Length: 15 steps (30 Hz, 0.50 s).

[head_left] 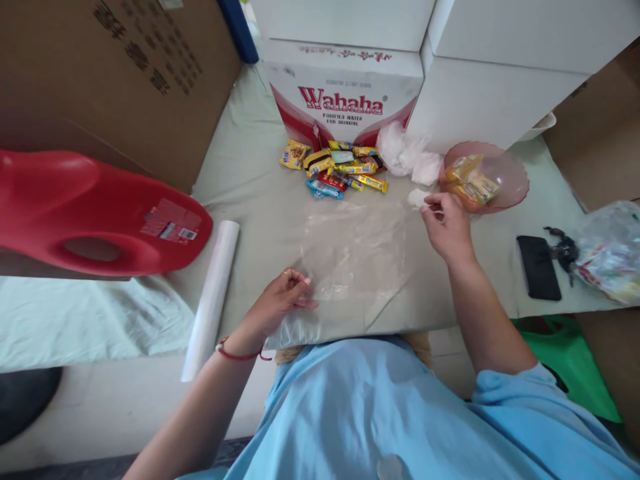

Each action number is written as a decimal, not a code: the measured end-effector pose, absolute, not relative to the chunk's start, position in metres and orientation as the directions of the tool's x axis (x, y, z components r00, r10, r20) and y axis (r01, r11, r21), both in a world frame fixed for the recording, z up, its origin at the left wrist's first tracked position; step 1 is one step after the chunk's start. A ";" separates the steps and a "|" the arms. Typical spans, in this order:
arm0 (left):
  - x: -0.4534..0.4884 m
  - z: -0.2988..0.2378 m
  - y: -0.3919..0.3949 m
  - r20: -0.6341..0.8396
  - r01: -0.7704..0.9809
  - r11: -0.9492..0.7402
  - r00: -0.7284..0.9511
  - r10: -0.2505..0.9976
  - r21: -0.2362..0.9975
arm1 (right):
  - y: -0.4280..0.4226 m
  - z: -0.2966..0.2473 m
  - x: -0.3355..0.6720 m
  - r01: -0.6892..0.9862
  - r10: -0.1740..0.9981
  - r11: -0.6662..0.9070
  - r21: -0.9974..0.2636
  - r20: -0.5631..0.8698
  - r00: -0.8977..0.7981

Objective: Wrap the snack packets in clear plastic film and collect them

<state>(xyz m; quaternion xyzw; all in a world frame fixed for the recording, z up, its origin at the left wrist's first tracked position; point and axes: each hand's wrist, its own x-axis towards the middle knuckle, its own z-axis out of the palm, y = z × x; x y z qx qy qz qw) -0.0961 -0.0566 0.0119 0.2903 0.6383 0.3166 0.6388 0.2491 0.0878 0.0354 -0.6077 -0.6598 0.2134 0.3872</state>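
Observation:
A clear plastic bag lies flat on the cloth-covered table in front of me. At its near left corner, my left hand pinches the edge between thumb and fingers. Beyond the bag's right side, my right hand is closed on a small crumpled white wad; whether it is tissue or thin plastic I cannot tell. Several wrapped snacks are piled behind the bag. White crumpled bundles sit beside that pile. Close to my right hand stands a translucent pink bowl with yellow-wrapped snacks inside.
White cartons are stacked at the back. On the left are a large red plastic jug, a brown cardboard box and a roll of clear film. A black phone and a stuffed plastic bag lie at right.

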 end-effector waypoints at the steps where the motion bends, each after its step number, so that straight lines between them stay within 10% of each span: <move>1: -0.096 0.011 -0.057 -0.617 -0.022 0.617 -0.017 0.786 0.787 | 0.073 0.040 0.242 0.641 0.956 0.232 -0.731 0.292 -0.012; 7: -0.099 0.002 -0.056 -0.570 0.006 0.573 -0.095 0.816 0.819 | -0.010 0.005 0.180 0.515 0.743 0.550 -0.658 0.105 -0.661; 12: -0.083 0.021 -0.062 -0.175 0.289 0.314 -0.418 0.891 0.904 | -0.039 -0.023 0.171 0.624 0.739 0.536 -0.568 -0.041 -0.673; 15: -0.044 0.040 -0.067 0.008 0.346 0.095 -0.284 0.959 0.933 | -0.046 -0.017 0.163 0.652 0.796 0.413 -0.636 -0.096 -0.598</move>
